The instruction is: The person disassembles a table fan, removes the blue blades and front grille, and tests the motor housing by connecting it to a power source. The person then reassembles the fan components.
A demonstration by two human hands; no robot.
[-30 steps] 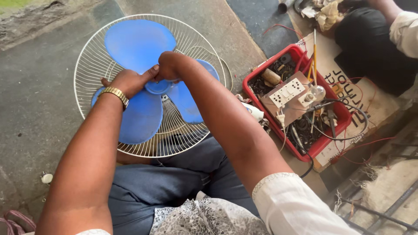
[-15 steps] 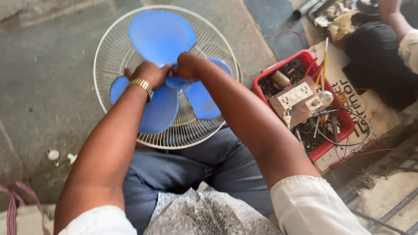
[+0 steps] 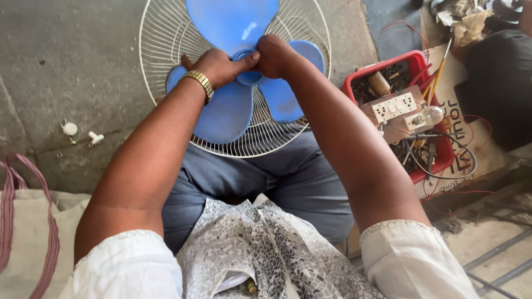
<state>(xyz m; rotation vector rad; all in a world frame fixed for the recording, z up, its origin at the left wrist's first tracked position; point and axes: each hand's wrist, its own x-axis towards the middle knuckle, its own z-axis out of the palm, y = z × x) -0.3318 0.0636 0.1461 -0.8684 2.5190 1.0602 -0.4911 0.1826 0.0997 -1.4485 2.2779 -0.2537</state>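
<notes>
A blue three-bladed fan blade [image 3: 227, 113] lies on a round white wire fan guard [image 3: 160, 50] that rests against my knees on the concrete floor. Both hands meet at the blue hub [image 3: 246, 58] in the middle of the blade. My left hand [image 3: 219, 66], with a gold watch on the wrist, presses its thumb on the hub from the left. From the right, my right hand [image 3: 274, 55] closes its fingers around the same hub. The hub's centre is hidden under my fingers.
A red plastic tray [image 3: 438, 158] to the right holds wires, a white socket board [image 3: 394, 107] and a bulb. Beyond it sits another person in dark trousers [image 3: 499, 83]. Two small white parts [image 3: 80, 133] lie on the floor at left, near a cloth bag [image 3: 27, 232].
The view has shifted, so the fan now sits higher and further right in frame. Both hands have stayed on the hub, and the grip looks unchanged.
</notes>
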